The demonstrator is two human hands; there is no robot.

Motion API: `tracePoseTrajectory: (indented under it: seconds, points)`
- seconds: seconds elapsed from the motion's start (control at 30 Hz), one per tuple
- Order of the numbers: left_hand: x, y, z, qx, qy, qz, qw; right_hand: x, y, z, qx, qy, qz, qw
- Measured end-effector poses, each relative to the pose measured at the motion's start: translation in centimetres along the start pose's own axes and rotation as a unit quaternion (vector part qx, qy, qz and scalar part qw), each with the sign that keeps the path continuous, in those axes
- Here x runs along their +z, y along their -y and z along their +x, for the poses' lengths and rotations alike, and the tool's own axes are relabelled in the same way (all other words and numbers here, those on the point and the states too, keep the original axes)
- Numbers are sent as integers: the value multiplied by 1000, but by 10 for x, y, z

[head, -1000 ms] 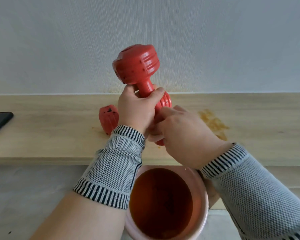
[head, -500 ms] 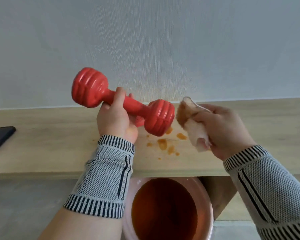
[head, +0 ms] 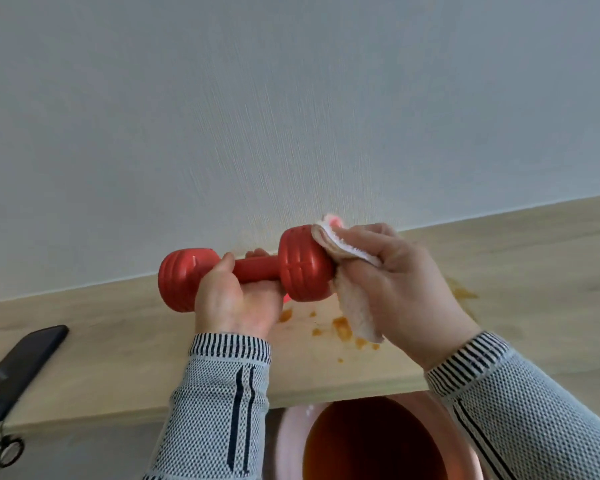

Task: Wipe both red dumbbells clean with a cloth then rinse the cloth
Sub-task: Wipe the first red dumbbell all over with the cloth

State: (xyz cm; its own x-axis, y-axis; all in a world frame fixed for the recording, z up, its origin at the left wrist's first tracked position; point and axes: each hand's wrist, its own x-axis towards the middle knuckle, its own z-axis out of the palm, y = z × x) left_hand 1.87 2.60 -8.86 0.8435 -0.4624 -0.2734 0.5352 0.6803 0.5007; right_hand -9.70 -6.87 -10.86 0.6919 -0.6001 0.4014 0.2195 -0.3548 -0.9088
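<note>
One red dumbbell (head: 246,268) shows in the head view, held level in the air above the wooden counter (head: 118,341) and in front of the pale wall (head: 291,116). The left hand (head: 236,299) grips its bar from below, fingers curled round the handle between the two ribbed heads, thumb lying over the top nearer the left head. The right hand (head: 395,292) holds a whitish cloth (head: 354,299) bunched in its fingers and presses it against the outer end face of the dumbbell's right head; part of the cloth folds over the upper edge of that head and the rest hangs down just right of it, toward the counter. A small patch of red shows just under the dumbbell's right head, beside the left hand; I cannot tell what it is.

Under the dumbbell, on the counter, lie several orange-brown stains (head: 340,329), scattered below the right head and the hanging cloth, with a further smear (head: 461,292) right of the right hand. Well left of the dumbbell a dark flat phone (head: 18,372) lies on the counter near its front edge, with a thin cord and a small ring hanging off below it. Below the dumbbell, beyond the counter's front edge, stands a pink basin (head: 291,441) filled with orange-brown liquid (head: 371,445), between the two forearms. Both wrists wear grey knitted sleeves (head: 219,403) with dark striped cuffs.
</note>
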Motion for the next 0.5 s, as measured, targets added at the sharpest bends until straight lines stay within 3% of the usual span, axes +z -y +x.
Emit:
tracePoseTrajectory:
  seconds: [0.07,0.17,0.3,0.4,0.5]
  points:
    - [-2,-6,7,-15,29,-73,997,4,2,-4,-89,-9,-42,995]
    - [0,-14,6,-21,46,-100,994,4,0,-2,-182,-27,-90,979]
    - [5,-21,-3,-35,52,-99,993,-11,-14,9,-117,-55,-192,973]
    - [4,-27,-1,-51,71,-97,991,-21,-24,14,-30,-101,-122,987]
    - [1,-28,4,-54,83,-103,990,-25,-15,14,-43,-152,-49,986]
